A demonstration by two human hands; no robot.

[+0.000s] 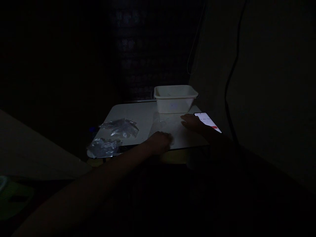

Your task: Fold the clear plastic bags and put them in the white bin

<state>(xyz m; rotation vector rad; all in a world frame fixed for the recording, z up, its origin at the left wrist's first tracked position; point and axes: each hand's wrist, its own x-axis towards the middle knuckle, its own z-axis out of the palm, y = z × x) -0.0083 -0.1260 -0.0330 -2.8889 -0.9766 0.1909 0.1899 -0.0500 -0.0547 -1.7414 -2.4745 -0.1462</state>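
Note:
In dim light, a clear plastic sheet or bag (156, 124) lies flat on the white table (143, 113). My left hand (160, 142) is at the table's near edge, over the lower end of that plastic. Its fingers are curled in and slightly blurred, and whatever they may hold is hidden. Farther right, my right hand (193, 122) rests low over the tabletop with fingers stretched forward, beside the lit phone (208, 121). A white plastic tub (175, 104) stands just beyond both hands.
Crumpled clear plastic bags (123, 127) lie on the table's left side, with more crumpled plastic (103, 147) at its near left corner. A dark cable (227, 89) hangs along the right wall. At far left is a pale slanted panel (37, 151).

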